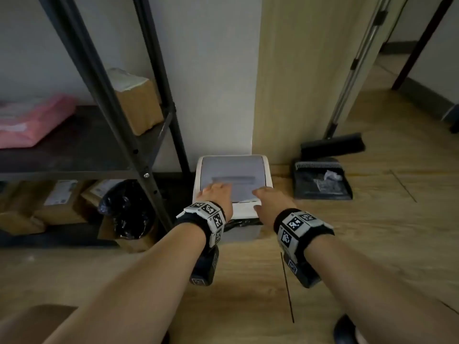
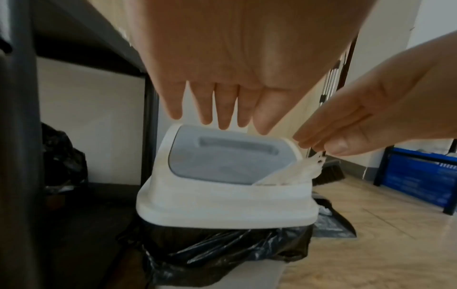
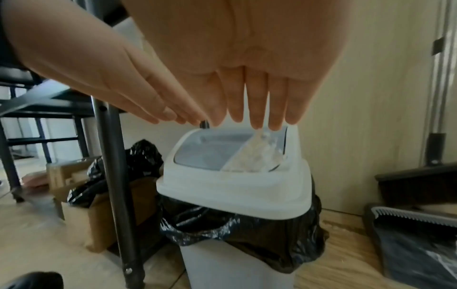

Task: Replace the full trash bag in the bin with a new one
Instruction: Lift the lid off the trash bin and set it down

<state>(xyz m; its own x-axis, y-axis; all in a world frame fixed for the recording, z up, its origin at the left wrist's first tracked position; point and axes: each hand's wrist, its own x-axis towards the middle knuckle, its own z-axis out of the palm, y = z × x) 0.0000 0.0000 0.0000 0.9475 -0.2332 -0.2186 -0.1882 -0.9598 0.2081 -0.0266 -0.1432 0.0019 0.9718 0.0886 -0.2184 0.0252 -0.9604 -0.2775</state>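
Observation:
The bin (image 1: 244, 233) stands on the floor against the wall, with a white lid (image 1: 248, 209) and a grey swing flap (image 1: 233, 170). The rim of a black trash bag (image 2: 222, 250) hangs out from under the lid over the grey bin body (image 3: 235, 269). A crumpled white tissue (image 3: 254, 158) sticks out at the flap's right side. My left hand (image 1: 216, 193) reaches over the lid's left part, fingers straight, holding nothing. My right hand (image 1: 270, 198) reaches over the right part, fingers straight, with its fingertips (image 2: 306, 142) right at the tissue's top (image 2: 309, 168).
A black metal shelf rack (image 1: 139, 135) with cardboard boxes stands directly left of the bin. A box holding another black bag (image 1: 129, 209) sits under it. A dustpan (image 1: 323, 180) and broom (image 1: 332, 145) lie on the right. A blue crate (image 2: 420, 179) stands farther right.

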